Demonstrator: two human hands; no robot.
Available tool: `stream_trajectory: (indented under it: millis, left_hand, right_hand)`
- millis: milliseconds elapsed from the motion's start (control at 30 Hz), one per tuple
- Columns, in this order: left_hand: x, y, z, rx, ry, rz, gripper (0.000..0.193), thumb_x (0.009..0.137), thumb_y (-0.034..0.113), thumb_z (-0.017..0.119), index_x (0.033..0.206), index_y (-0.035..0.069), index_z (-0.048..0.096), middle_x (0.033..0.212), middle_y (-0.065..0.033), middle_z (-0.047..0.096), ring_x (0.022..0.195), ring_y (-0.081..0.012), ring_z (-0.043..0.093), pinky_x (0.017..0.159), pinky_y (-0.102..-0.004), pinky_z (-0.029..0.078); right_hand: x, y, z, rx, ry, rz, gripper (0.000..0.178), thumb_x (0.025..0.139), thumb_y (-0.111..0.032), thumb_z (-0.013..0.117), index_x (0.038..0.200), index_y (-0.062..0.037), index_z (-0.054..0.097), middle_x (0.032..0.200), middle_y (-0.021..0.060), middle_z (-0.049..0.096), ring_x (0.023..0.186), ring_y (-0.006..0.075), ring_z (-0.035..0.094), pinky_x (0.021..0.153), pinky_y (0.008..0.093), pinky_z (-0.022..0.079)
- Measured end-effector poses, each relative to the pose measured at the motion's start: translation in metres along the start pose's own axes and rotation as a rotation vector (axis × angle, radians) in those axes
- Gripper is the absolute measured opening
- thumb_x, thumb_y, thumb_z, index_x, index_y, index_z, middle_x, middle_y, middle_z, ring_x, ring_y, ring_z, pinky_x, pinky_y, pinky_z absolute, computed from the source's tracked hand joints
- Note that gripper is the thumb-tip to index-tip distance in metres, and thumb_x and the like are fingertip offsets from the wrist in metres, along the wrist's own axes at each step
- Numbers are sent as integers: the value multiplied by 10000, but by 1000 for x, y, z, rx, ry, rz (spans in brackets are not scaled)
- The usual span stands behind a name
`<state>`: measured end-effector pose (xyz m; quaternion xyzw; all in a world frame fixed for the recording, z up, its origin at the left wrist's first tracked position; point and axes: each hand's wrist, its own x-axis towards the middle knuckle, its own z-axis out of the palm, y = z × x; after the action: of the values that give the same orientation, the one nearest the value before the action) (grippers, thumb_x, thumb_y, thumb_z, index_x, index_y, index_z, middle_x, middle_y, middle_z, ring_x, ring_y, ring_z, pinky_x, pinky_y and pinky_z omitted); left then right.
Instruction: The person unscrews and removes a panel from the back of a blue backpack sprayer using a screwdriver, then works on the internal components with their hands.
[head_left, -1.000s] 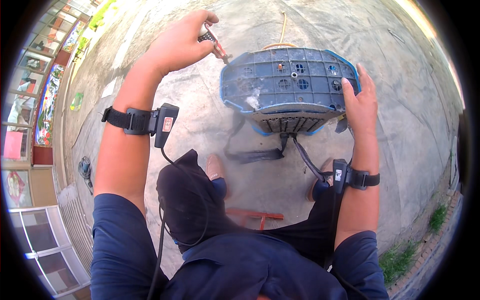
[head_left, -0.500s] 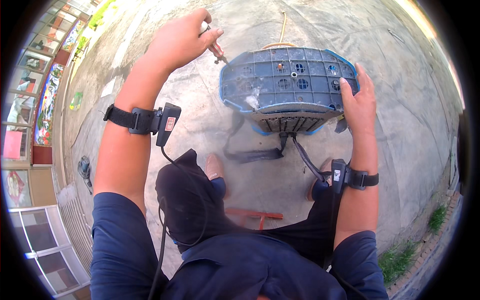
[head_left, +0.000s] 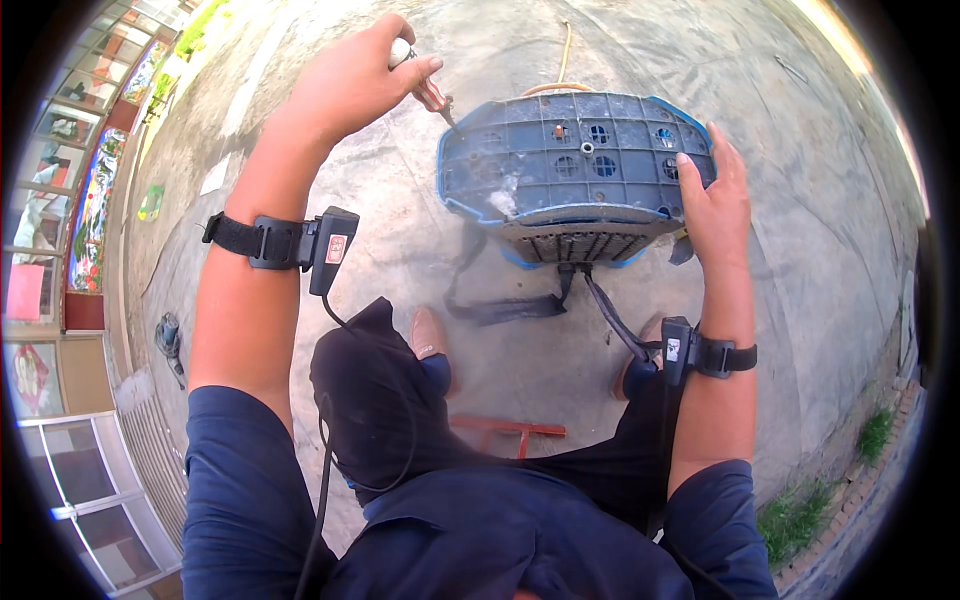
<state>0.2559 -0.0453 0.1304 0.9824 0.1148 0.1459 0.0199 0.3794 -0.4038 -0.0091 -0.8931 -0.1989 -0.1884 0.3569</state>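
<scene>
A blue and dark-grey knapsack sprayer (head_left: 530, 165) stands tipped in front of me, its ribbed, vented base facing up and its black straps hanging toward me. My right hand (head_left: 716, 195) grips its right edge, thumb on the base and fingers along the side. Off the sprayer's left corner, my left hand (head_left: 365, 75) is closed around a small tool with a white end and a reddish metal part (head_left: 432, 97). The tool's thin dark tip reaches the sprayer's left edge. Its exact kind cannot be made out, as my fingers cover much of it.
A yellowish hose (head_left: 566, 50) runs out behind the sprayer. A black strap (head_left: 510, 311) lies on the ground near my feet. Between my legs is a red metal frame (head_left: 525, 430). Far left, a power tool (head_left: 170, 345) lies near a glazed building front (head_left: 85, 470).
My left hand has shifted slightly, and the tool in it has turned a little. The right hand and the sprayer have hardly moved.
</scene>
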Motion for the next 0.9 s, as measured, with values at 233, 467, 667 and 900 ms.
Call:
stream_trajectory:
  millis: [233, 467, 667, 900]
  left_hand:
    - [-1, -1, -12, 47, 66, -76, 455, 973, 511, 669, 1066, 65, 680, 847, -122, 761, 729, -255, 719, 687, -374, 544]
    - [-18, 57, -5, -475, -67, 95, 383, 974, 447, 709, 1018, 68, 677, 718, -29, 675, 575, -90, 591, 519, -258, 467]
    - [-20, 99, -4, -570, -205, 221, 368, 977, 415, 709, 1052, 56, 685, 761, -42, 684, 630, -81, 609, 563, -251, 481]
    - [-3, 32, 41, -331, -131, -25, 243, 982, 286, 657, 1086, 83, 739, 866, -96, 710, 795, -205, 688, 731, -358, 542]
  right_hand:
    - [0, -9, -2, 13, 38, -64, 537, 939, -277, 716, 1428, -99, 581, 1406, 171, 602, 1302, 326, 580, 1077, 403, 474]
    - [-2, -54, -13, 491, -160, -276, 508, 891, -205, 809, 1353, -60, 653, 1333, 139, 670, 1259, 249, 621, 1063, 353, 481]
    - [-23, -79, 7, 775, -443, -156, 465, 936, -192, 778, 1350, -28, 646, 1168, 71, 722, 1038, 175, 666, 975, 310, 512]
    - [-21, -76, 5, 1146, -502, 121, 377, 1009, -180, 699, 1340, -6, 644, 1094, 50, 711, 965, 130, 665, 909, 286, 528]
